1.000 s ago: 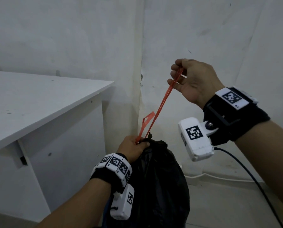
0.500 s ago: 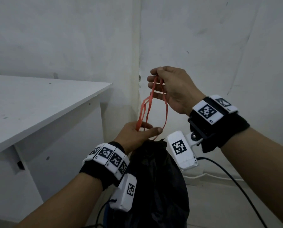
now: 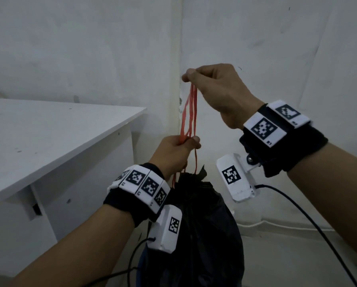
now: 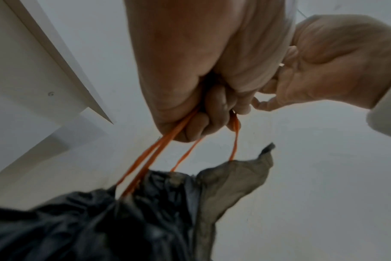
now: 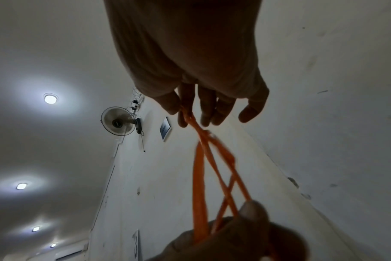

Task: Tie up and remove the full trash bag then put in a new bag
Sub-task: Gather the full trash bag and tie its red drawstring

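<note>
A full black trash bag [image 3: 200,224] hangs low in the room's corner, its gathered neck [image 4: 167,178] cinched by orange drawstrings [image 3: 189,114]. My left hand [image 3: 173,152] grips the strings in a fist just above the neck; the left wrist view shows several strands [image 4: 145,164] running from the fist [image 4: 190,114] down into the bag. My right hand [image 3: 213,88] is higher and pinches the tops of the strings [image 5: 203,141] between thumb and fingers [image 5: 183,113]. The strands cross between the two hands. The bag's lower part is out of sight.
A white table [image 3: 49,141] stands to the left, its corner close to the bag. White walls meet in a corner [image 3: 179,59] right behind the hands. Black cables [image 3: 318,230] trail from the wrist cameras. A wall fan [image 5: 118,121] and ceiling lights [image 5: 50,98] are overhead.
My right hand came in from the upper right to above the left hand. The single taut string became several looped strands. My left hand rose off the bag neck and closed round them.
</note>
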